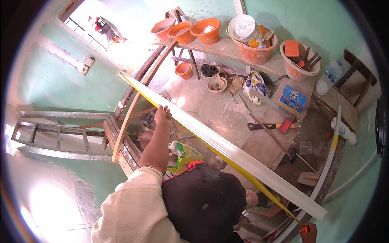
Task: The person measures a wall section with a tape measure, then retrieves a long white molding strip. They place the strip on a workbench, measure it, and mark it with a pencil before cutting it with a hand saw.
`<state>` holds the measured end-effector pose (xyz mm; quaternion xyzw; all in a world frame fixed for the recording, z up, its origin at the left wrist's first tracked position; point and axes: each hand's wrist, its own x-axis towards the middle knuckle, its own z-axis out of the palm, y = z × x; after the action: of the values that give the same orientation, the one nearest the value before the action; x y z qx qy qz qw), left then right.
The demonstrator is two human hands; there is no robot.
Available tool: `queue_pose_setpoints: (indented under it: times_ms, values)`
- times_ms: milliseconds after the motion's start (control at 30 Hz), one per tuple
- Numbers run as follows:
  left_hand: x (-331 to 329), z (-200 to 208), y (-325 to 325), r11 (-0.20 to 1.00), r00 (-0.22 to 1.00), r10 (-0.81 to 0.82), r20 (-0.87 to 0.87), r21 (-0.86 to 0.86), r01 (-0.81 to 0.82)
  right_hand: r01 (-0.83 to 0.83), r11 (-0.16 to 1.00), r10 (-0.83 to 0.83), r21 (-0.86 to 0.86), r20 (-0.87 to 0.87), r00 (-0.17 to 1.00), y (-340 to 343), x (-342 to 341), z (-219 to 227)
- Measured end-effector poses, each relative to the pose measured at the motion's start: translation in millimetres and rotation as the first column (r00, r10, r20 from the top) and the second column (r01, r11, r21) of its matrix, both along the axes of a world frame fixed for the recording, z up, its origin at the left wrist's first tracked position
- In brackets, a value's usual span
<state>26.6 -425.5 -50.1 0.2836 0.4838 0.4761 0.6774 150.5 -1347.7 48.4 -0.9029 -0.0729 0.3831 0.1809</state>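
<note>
Neither of my own hands shows in the head view. Directly in front of me, a co-worker in a black cap [202,202] and cream shirt [129,210] bends over a long white moulding strip [227,150]. This person's left hand [163,115] rests on the strip, over a yellow tape measure blade [239,168] stretched along its edge. At the lower right rim, a hand [311,234] grips the orange tape measure case [304,229]. It seems to be the co-worker's other hand; the arm joining it is out of view.
Orange buckets [208,31] and tool-filled tubs [300,60] line a plank bench [182,45] at the back. A ladder [56,135] lies left by wooden beams [125,141]. A hammer-like tool [265,126], blue box [292,98], and water bottle [330,77] are to the right.
</note>
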Motion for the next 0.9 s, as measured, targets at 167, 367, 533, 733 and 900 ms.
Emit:
queue_pose_setpoints:
  times_ms: [167, 367, 533, 733, 900]
  values:
    - [6, 14, 11, 0.996, 0.997, -0.083, -0.006, 0.042, 0.083, 0.053, 0.994, -0.053, 0.092, -0.001, 0.999, -20, -2, -36]
    - [17, 8, -10, 0.989, 0.988, -0.047, -0.149, 0.131, 0.067, 0.01, 0.997, -0.005, 0.074, -0.067, 0.998, -12, -3, -3]
    - [-3, 5, 8, 0.997, 0.964, -0.057, -0.261, -0.074, 0.039, 0.075, 0.997, -0.077, -0.015, -0.233, 0.97, 65, 0, 34]
    - [8, 5, 12, 0.998, 0.997, -0.049, -0.067, 0.031, 0.051, -0.047, 0.994, 0.064, 0.099, -0.185, 0.981, 76, -2, 17]
    - [11, 4, -17, 0.998, 0.997, -0.065, -0.037, -0.001, 0.065, -0.019, 0.997, 0.034, 0.069, -0.235, 0.971, 72, 6, 17]
